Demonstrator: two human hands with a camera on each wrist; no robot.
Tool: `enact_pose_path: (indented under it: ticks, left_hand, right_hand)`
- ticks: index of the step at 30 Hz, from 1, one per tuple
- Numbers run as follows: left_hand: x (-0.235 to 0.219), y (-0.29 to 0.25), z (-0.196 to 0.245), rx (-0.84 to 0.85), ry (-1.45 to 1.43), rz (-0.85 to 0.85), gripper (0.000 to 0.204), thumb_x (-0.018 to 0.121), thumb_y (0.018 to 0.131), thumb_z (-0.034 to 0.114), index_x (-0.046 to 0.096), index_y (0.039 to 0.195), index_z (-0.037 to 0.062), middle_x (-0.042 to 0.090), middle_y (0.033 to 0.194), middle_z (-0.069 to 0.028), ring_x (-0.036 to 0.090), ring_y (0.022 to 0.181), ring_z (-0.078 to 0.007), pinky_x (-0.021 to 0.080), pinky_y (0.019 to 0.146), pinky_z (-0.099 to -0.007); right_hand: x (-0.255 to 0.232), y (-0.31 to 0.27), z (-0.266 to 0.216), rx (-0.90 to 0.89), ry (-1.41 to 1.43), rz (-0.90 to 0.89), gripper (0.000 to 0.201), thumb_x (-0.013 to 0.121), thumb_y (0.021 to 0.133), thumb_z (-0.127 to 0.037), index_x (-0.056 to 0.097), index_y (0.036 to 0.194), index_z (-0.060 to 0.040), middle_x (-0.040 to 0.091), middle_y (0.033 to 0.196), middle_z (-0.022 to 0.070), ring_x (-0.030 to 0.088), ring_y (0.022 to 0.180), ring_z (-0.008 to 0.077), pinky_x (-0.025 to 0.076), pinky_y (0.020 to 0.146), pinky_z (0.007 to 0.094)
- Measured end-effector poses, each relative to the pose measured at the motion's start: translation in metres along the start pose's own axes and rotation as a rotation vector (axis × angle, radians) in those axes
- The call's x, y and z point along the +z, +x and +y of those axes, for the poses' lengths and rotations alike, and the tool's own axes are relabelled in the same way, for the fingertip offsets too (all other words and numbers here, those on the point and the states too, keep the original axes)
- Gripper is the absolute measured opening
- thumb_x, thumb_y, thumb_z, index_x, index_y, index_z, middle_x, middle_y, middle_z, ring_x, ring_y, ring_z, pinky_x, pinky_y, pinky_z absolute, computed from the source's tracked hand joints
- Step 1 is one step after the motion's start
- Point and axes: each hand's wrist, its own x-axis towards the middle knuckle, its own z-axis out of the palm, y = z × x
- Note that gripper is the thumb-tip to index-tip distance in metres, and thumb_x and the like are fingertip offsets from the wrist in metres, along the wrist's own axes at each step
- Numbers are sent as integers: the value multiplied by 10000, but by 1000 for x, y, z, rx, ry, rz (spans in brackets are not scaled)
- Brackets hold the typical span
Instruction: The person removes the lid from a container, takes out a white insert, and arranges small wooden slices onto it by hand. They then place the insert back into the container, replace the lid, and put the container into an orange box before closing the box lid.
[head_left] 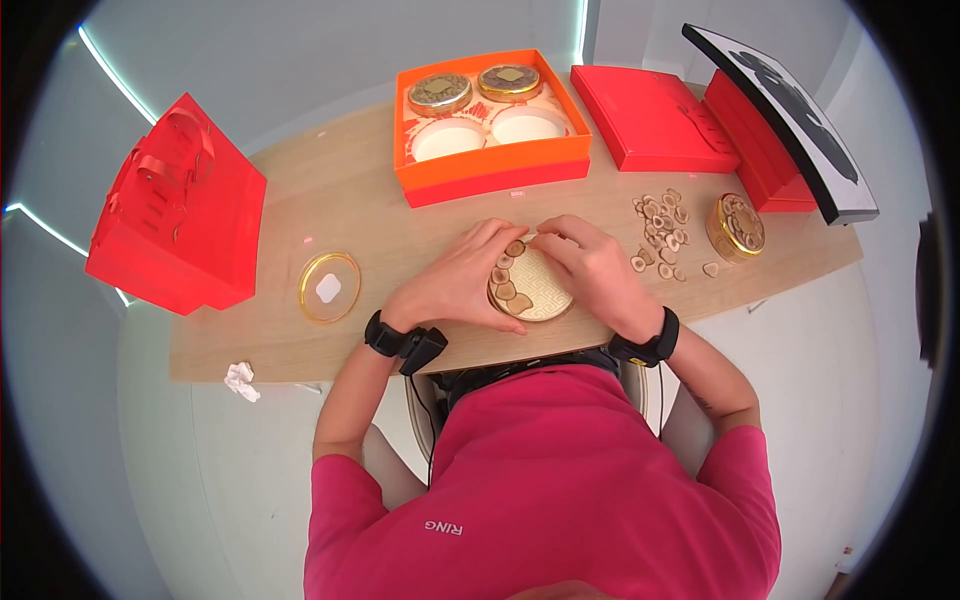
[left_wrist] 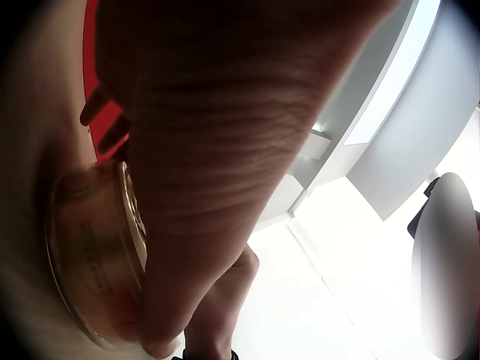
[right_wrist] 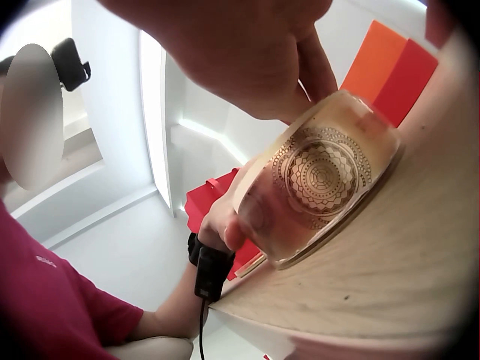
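Note:
A round clear tub (right_wrist: 322, 180) with an embossed medallion on its side stands near the table's front edge. In the head view, its top is a pale gold patterned disc (head_left: 543, 285), with several brown-edged dried slices (head_left: 502, 275) in a curved row along the left rim. My left hand (head_left: 455, 280) grips the tub from the left, thumb at the near side and fingers round the far side. My right hand (head_left: 597, 272) is over the right part of the disc, its bent fingertips at the far rim beside the row. I cannot tell what they hold.
Loose slices (head_left: 660, 228) lie to the right, beside a filled tub (head_left: 737, 228). A gold-rimmed lid (head_left: 311, 303) lies left. An orange-red box (head_left: 490, 172) behind holds two tubs and two round hollows. A red bag (head_left: 190, 220), red box lid (head_left: 650, 120) and black-framed panel (head_left: 840, 190) stand around.

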Motion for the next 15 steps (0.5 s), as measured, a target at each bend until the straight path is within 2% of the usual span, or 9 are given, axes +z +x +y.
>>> enact_pose_path:
  ticks: [4, 7, 10, 15]
  left_hand:
    - [-1, 1, 2, -8, 12, -6, 1214, 1062, 678, 400, 468, 1660, 4, 502, 1583, -164, 491, 1533, -383, 436, 1274, -467]
    - [0, 1, 1, -12, 9, -5, 1208, 1060, 679, 402, 473, 1658, 6, 505, 1574, -163, 493, 1527, -381, 437, 1270, -465]
    - [-1, 1, 2, -15, 5, -5, 1206, 1059, 679, 402, 473, 1657, 6, 505, 1570, -162, 493, 1526, -379, 438, 1267, -464]
    - [1, 1, 0, -20, 4, -10, 1201, 1058, 681, 401, 474, 1652, 5, 503, 1569, -162, 491, 1526, -379, 441, 1265, -462]
  right_hand:
    - [0, -1, 2, -10, -10, -10, 271, 757, 901, -1, 783, 1170, -20, 762, 1156, 121, 770, 1054, 356, 648, 879, 458]
    - [-1, -1, 1, 38, 6, -47, 210, 820, 921, -19, 814, 1131, -25, 773, 1151, 127, 780, 1030, 350, 650, 872, 454]
    - [-1, -3, 4, 56, 35, -44, 181, 794, 940, -73, 809, 1119, -51, 777, 1151, 118, 765, 1059, 350, 639, 889, 473]
    - [-8, 3, -3, 116, 44, -44, 171, 810, 964, -132, 791, 1100, -30, 770, 1145, 143, 748, 1068, 378, 631, 888, 492]
